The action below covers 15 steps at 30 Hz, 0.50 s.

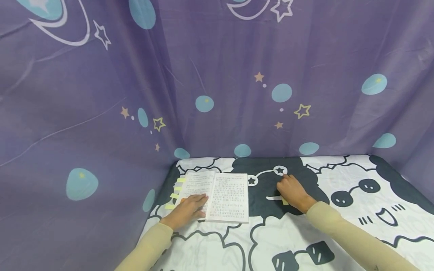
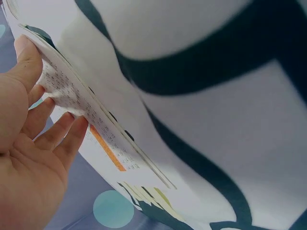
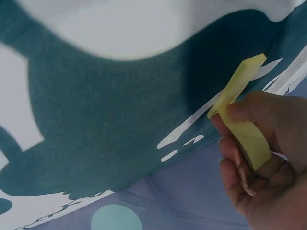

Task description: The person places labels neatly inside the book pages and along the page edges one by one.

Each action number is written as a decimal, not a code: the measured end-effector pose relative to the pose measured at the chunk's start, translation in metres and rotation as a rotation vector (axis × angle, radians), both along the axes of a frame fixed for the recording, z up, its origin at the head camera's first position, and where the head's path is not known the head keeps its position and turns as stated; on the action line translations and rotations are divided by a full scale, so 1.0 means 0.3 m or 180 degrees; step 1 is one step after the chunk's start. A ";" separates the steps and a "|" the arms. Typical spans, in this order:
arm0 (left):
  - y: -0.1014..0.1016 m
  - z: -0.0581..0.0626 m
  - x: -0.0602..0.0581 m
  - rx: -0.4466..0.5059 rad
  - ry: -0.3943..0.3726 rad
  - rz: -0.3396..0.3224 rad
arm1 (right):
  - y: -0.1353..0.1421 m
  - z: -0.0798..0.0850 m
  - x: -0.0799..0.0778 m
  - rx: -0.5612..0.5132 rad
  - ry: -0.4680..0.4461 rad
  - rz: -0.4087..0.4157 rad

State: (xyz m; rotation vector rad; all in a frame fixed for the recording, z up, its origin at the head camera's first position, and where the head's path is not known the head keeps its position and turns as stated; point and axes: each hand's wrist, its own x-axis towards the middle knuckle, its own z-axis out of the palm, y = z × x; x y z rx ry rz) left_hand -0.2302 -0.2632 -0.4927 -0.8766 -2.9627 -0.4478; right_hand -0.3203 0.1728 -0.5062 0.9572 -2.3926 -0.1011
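Note:
An open book [image 1: 231, 197] lies on the patterned cloth, both pages covered in print. My left hand [image 1: 188, 210] rests on the lower part of the left page, its fingers extended over the paper in the left wrist view. Yellow sticky tabs [image 1: 174, 195] stick out along the book's left edge, and an orange strip [image 2: 108, 148] lies on the page near the fingertips. Right of the book, my right hand [image 1: 295, 192] pinches a yellow sticky note [image 3: 240, 84] between thumb and forefinger. That note is bent, one part angling up and the other hanging down across the fingers.
A black-and-white cartoon cloth [image 1: 217, 256] covers the surface beneath the book and both hands. Behind and to the left hangs a purple curtain [image 1: 223, 67] with moons, stars and blue ovals, meeting the surface's far and left edges.

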 end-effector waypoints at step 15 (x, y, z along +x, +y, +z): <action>0.000 0.001 -0.003 0.0008 -0.0159 0.0102 | 0.036 -0.010 -0.021 -0.0355 -0.0259 0.0173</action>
